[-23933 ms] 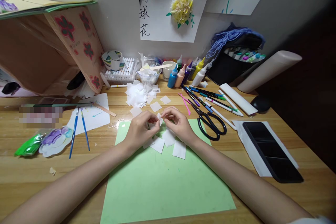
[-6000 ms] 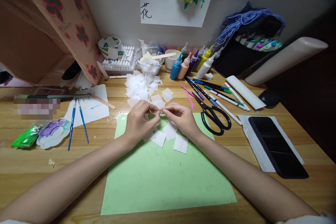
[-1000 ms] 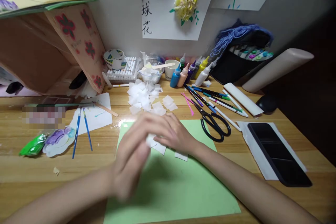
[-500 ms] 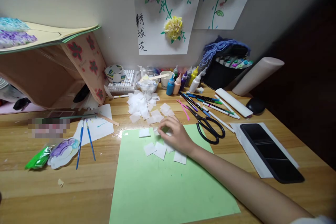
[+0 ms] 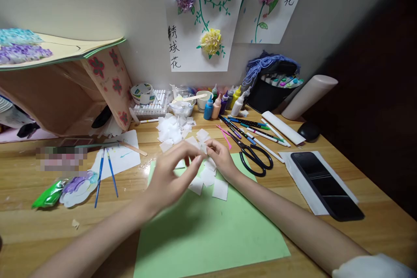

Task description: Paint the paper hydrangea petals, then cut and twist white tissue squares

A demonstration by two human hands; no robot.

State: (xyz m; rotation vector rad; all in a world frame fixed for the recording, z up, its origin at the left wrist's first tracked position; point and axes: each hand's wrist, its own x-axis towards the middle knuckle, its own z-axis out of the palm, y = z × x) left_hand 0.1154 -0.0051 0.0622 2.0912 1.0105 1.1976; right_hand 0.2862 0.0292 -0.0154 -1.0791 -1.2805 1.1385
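Observation:
My right hand point(image 5: 222, 159) is closed in a pinch over the far part of a green sheet point(image 5: 208, 234), with a small white paper piece point(image 5: 203, 148) at its fingertips. From the left, my left hand point(image 5: 171, 173) reaches in, thumb and forefinger drawn together beside that piece. Whether its fingertips grip the paper is hard to make out. Below the hands, several white paper squares point(image 5: 220, 190) lie loose on the green sheet. Another white piece shows partly behind my left hand.
A heap of white paper pieces point(image 5: 172, 128) lies beyond the sheet. Black-handled scissors point(image 5: 254, 156) and several pens point(image 5: 263, 134) are to the right, near a black phone-like slab point(image 5: 325, 184). Paint bottles point(image 5: 216, 106) stand at the back; brushes point(image 5: 112, 173) and a palette point(image 5: 78, 189) lie left.
My left hand has come into view from the lower left and moved up to my right hand. My right hand has shifted slightly right in the picture. The view has moved a little.

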